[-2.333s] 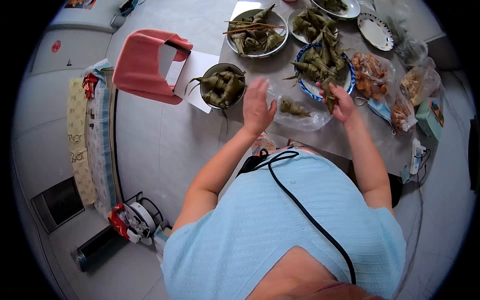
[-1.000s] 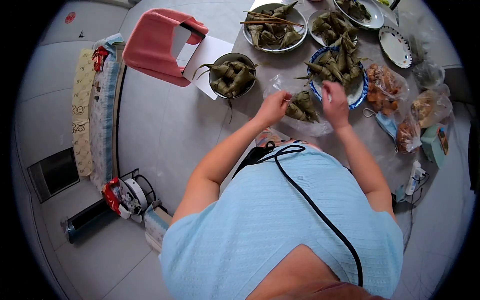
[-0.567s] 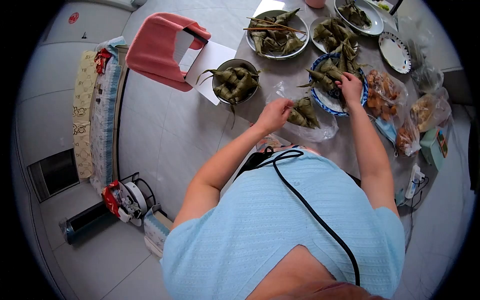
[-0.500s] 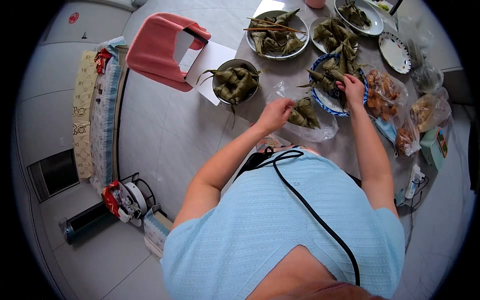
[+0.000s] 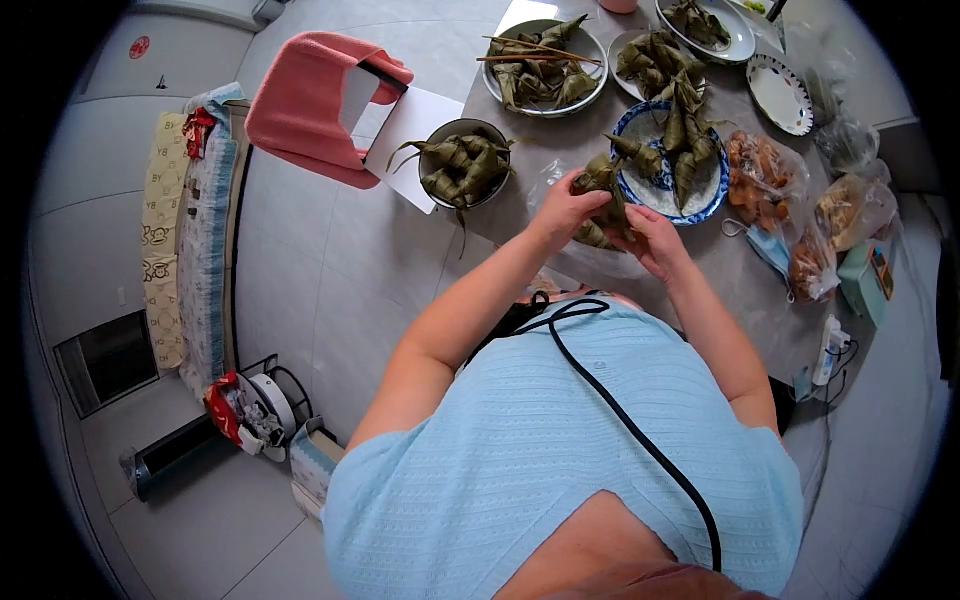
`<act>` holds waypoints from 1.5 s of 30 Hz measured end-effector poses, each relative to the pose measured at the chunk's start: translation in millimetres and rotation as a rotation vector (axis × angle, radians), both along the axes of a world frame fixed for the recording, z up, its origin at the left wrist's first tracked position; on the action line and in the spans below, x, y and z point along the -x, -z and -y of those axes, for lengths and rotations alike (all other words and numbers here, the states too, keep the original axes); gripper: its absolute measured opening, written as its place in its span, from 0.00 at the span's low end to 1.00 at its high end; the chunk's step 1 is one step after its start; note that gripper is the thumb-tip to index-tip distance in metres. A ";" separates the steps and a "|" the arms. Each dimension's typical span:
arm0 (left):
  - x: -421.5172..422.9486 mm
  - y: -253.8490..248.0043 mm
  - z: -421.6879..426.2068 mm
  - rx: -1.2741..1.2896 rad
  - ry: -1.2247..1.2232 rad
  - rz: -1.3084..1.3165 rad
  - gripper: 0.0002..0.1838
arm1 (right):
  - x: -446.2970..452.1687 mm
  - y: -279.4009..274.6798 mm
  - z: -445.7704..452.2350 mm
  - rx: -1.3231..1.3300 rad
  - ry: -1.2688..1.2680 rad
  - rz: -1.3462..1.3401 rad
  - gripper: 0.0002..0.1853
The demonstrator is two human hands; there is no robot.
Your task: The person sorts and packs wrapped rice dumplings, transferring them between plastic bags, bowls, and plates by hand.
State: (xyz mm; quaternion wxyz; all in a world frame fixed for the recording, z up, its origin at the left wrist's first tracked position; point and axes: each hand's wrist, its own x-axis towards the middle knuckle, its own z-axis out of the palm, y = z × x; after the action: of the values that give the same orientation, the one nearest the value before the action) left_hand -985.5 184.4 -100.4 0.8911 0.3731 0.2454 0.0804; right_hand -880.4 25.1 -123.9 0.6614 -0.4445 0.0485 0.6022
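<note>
My left hand is closed on a leaf-wrapped rice dumpling, holding it above the table. Close beside it, my right hand has its fingers pinched at the dumpling's lower leaf end. Under my hands, another wrapped dumpling lies on a clear plastic bag, partly hidden by my fingers. Just to the right sits a blue-patterned plate with several wrapped dumplings on it. To the left stands a dark bowl piled with more dumplings, long leaf ends hanging over its rim.
At the back are a white bowl of dumplings with chopsticks across it, more dumpling plates and an oval plate. Bagged brown food and a power strip lie right. A pink-draped chair stands left.
My right hand has moved left from the blue-patterned plate, bringing a dumpling off it. Both hands now meet on that dumpling above the plastic bag.
</note>
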 end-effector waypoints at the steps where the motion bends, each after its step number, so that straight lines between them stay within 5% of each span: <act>1: 2.0 3.4 -0.3 -0.028 -0.027 -0.019 0.27 | -0.3 3.1 0.5 0.048 -0.060 0.115 0.17; 4: 9.8 7.0 -8.1 -0.319 -0.053 -0.205 0.26 | -21.4 6.5 1.7 0.166 -0.172 0.463 0.16; 5: 11.0 5.1 -10.1 -0.318 -0.049 -0.200 0.26 | -33.0 12.5 2.5 0.162 -0.057 0.619 0.16; 7: 14.5 -4.6 -12.5 -0.754 -0.032 -0.339 0.26 | -72.4 29.1 2.3 0.211 0.155 0.985 0.15; 10: 18.8 12.6 -18.9 -1.074 0.017 -0.422 0.25 | -124.6 13.9 -3.6 0.598 0.089 1.777 0.23; 11: 20.5 16.0 -20.8 -1.078 0.016 -0.418 0.25 | -137.4 21.1 -7.7 0.744 0.009 1.808 0.25; 13: 25.3 18.0 -21.2 -1.323 0.142 -0.568 0.23 | -149.2 20.6 -17.5 0.889 -0.070 1.833 0.28; 18: 33.7 32.7 -21.3 -1.368 0.313 -0.769 0.23 | -163.6 12.4 -31.2 1.096 -0.488 1.806 0.32; 23: 40.7 33.1 -26.8 -1.275 0.408 -0.789 0.23 | -177.1 38.4 -26.9 0.980 -0.300 1.754 0.27; 25: 45.6 38.6 -30.8 -1.586 0.272 -0.697 0.25 | -174.9 30.3 -22.1 0.967 -0.159 1.648 0.25; 27: 47.2 31.6 -31.6 -1.674 0.142 -0.684 0.27 | -171.8 11.0 -6.0 0.536 0.078 1.098 0.21; 28: 47.0 28.3 -30.9 -1.759 0.003 -0.669 0.30 | -169.7 16.4 1.5 0.540 0.077 1.096 0.21; 30: 47.0 47.3 -28.4 -1.738 -0.049 -0.661 0.31 | -162.8 29.2 19.1 0.001 0.240 0.402 0.20; 32: 44.4 57.5 -27.1 -1.715 -0.098 -0.667 0.32 | -131.5 2.3 22.6 -0.123 0.140 0.253 0.19; 34: 40.0 63.3 -29.4 -1.327 0.023 -0.913 0.33 | -98.0 -10.7 19.4 -0.079 0.029 0.193 0.23; 41: 44.1 46.4 -30.2 -1.241 -0.037 -0.818 0.12 | -9.2 40.4 -3.4 0.061 -0.415 0.865 0.32; 45: 48.0 29.6 -27.0 -1.313 -0.174 -0.671 0.12 | 16.0 37.6 -10.0 0.125 -0.627 1.230 0.29</act>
State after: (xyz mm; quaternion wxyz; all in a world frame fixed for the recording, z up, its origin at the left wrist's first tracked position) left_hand -1033.5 211.4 -130.0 0.3522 0.8129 0.4344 0.1624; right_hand -896.4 35.2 -161.5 0.3363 -0.7356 -0.4315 0.3995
